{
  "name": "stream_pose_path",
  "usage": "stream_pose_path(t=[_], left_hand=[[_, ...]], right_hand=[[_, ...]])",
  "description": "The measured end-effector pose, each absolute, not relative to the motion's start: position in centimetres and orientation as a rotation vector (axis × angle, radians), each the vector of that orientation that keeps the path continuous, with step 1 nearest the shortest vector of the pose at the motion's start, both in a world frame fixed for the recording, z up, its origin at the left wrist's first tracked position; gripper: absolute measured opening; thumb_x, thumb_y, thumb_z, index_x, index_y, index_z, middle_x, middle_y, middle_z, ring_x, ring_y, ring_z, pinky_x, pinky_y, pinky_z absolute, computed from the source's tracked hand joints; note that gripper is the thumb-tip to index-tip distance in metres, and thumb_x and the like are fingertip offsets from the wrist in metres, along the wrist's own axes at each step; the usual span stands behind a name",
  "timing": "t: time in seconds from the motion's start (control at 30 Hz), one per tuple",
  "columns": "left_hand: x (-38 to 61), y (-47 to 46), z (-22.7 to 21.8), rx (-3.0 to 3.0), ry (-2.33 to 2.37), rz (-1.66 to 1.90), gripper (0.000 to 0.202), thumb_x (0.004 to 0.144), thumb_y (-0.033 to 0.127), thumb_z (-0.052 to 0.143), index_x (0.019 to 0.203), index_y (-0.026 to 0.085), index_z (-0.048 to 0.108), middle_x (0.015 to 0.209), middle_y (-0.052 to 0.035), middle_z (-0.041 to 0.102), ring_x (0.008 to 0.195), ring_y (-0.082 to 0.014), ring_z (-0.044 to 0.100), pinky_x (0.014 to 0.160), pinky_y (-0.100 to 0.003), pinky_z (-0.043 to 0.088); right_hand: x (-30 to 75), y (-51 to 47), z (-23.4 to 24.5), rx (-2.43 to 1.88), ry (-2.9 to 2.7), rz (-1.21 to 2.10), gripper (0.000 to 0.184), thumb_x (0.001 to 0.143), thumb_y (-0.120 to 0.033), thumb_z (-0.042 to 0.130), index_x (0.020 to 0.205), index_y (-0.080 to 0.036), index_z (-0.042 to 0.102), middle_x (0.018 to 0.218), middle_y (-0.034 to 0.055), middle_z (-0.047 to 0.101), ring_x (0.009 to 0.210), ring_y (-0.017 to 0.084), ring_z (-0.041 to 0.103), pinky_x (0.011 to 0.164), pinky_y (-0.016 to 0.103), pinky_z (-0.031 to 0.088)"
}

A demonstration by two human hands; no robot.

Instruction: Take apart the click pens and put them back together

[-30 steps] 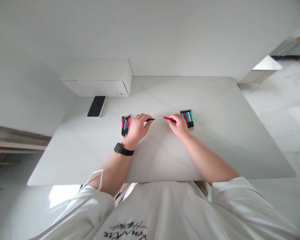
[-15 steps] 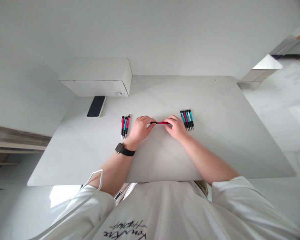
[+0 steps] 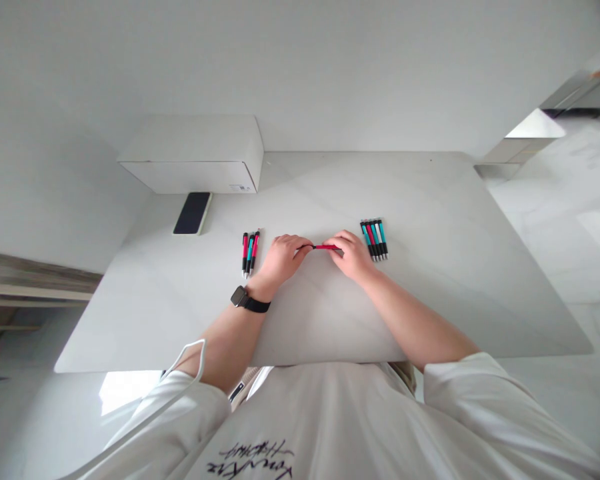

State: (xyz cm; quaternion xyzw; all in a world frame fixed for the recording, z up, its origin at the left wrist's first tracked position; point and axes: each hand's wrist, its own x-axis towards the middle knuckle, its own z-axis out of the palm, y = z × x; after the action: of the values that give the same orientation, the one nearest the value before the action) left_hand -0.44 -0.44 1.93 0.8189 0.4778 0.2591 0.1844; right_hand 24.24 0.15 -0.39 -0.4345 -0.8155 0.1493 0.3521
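Observation:
Between my two hands a red and black pen lies crosswise over the middle of the table. My left hand is closed on its black end, and my right hand pinches the red end. Fingers cover both tips of the pen. Left of my left hand lie three pens, two red and one teal, side by side. Just beyond my right hand is a row of several pens in teal, red and white with black grips.
The white table backs onto a wall. A white box stands at the back left, with a phone lying in front of it. A white cable runs past my left forearm.
Both hands keep hold of the pen. The pen has dipped very slightly toward me; the other pens have not moved.

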Motion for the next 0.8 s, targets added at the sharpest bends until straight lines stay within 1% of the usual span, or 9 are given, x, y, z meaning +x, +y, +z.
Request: stream_pose_path(t=[0.17, 0.23, 0.4, 0.5, 0.57, 0.63, 0.67, 0.73, 0.8], left_hand=[[-0.54, -0.29, 1.49, 2.309, 1.322, 0.728, 0.026, 0.106, 0.029, 0.051, 0.11, 0.026, 0.077, 0.104, -0.0035, 0.08, 0.097, -0.0241, 0.069, 0.097, -0.042, 0.049], [-0.54, -0.27, 1.52, 2.313, 1.312, 0.73, 0.025, 0.106, 0.03, 0.052, 0.11, 0.026, 0.077, 0.103, -0.0035, 0.08, 0.096, -0.024, 0.069, 0.097, -0.042, 0.049], [-0.53, -0.25, 1.68, 2.297, 1.298, 0.786, 0.02, 0.103, 0.032, 0.059, 0.112, 0.026, 0.075, 0.109, -0.0063, 0.078, 0.104, -0.0256, 0.069, 0.097, -0.043, 0.051], [-0.59, -0.31, 1.65, 2.277, 1.313, 0.839, 0.021, 0.099, 0.031, 0.065, 0.119, 0.026, 0.071, 0.111, -0.0068, 0.075, 0.104, -0.025, 0.069, 0.099, -0.042, 0.051], [-0.62, -0.41, 1.69, 2.264, 1.341, 0.866, 0.029, 0.098, 0.034, 0.068, 0.127, 0.026, 0.068, 0.112, -0.0069, 0.074, 0.104, -0.0245, 0.068, 0.1, -0.042, 0.05], [-0.63, -0.52, 1.8, 2.253, 1.38, 0.877, 0.031, 0.1, 0.039, 0.065, 0.128, 0.026, 0.066, 0.112, -0.0073, 0.074, 0.104, -0.0243, 0.068, 0.099, -0.041, 0.05], [-0.63, -0.55, 1.85, 2.248, 1.407, 0.873, 0.029, 0.102, 0.041, 0.062, 0.126, 0.025, 0.067, 0.111, -0.0075, 0.073, 0.104, -0.0242, 0.067, 0.098, -0.04, 0.049], [-0.62, -0.56, 1.91, 2.245, 1.474, 0.844, 0.026, 0.106, 0.043, 0.053, 0.114, 0.024, 0.069, 0.104, -0.008, 0.073, 0.099, -0.0241, 0.067, 0.093, -0.039, 0.049], [-0.63, -0.47, 1.85, 2.253, 1.528, 0.796, 0.033, 0.109, 0.042, 0.045, 0.098, 0.023, 0.069, 0.095, -0.0084, 0.071, 0.092, -0.0242, 0.066, 0.087, -0.038, 0.048]], right_hand=[[24.27, 0.17, -0.36, -1.125, -2.124, 0.356, 0.024, 0.094, -0.013, 0.067, 0.111, -0.028, 0.077, 0.106, 0.0067, 0.07, 0.102, 0.026, 0.067, 0.095, 0.042, 0.054], [24.31, 0.17, -0.32, -1.13, -2.128, 0.355, 0.023, 0.094, -0.015, 0.067, 0.11, -0.028, 0.077, 0.106, 0.0067, 0.07, 0.102, 0.026, 0.067, 0.095, 0.042, 0.053], [24.31, 0.26, -0.48, -1.115, -2.159, 0.43, 0.02, 0.099, -0.021, 0.064, 0.113, -0.027, 0.077, 0.103, 0.0067, 0.072, 0.097, 0.024, 0.068, 0.092, 0.039, 0.053], [24.22, 0.32, -0.57, -1.12, -2.155, 0.45, 0.021, 0.1, -0.021, 0.062, 0.114, -0.026, 0.077, 0.101, 0.0066, 0.073, 0.095, 0.024, 0.068, 0.09, 0.038, 0.053], [24.19, 0.32, -0.49, -1.13, -2.127, 0.45, 0.02, 0.101, -0.023, 0.062, 0.114, -0.027, 0.077, 0.102, 0.0069, 0.073, 0.095, 0.024, 0.068, 0.09, 0.038, 0.053], [24.21, 0.27, -0.33, -1.142, -2.1, 0.447, 0.019, 0.102, -0.026, 0.062, 0.114, -0.027, 0.077, 0.103, 0.0073, 0.073, 0.096, 0.024, 0.068, 0.091, 0.039, 0.054], [24.22, 0.24, -0.25, -1.148, -2.093, 0.445, 0.019, 0.102, -0.027, 0.062, 0.114, -0.027, 0.077, 0.104, 0.0074, 0.073, 0.096, 0.024, 0.068, 0.091, 0.039, 0.054], [24.25, 0.2, -0.14, -1.159, -2.085, 0.439, 0.019, 0.102, -0.028, 0.062, 0.114, -0.027, 0.077, 0.104, 0.0076, 0.073, 0.097, 0.025, 0.068, 0.091, 0.04, 0.054], [24.27, 0.22, -0.18, -1.161, -2.087, 0.436, 0.019, 0.102, -0.028, 0.062, 0.114, -0.028, 0.077, 0.104, 0.0075, 0.073, 0.099, 0.025, 0.068, 0.092, 0.04, 0.054]])
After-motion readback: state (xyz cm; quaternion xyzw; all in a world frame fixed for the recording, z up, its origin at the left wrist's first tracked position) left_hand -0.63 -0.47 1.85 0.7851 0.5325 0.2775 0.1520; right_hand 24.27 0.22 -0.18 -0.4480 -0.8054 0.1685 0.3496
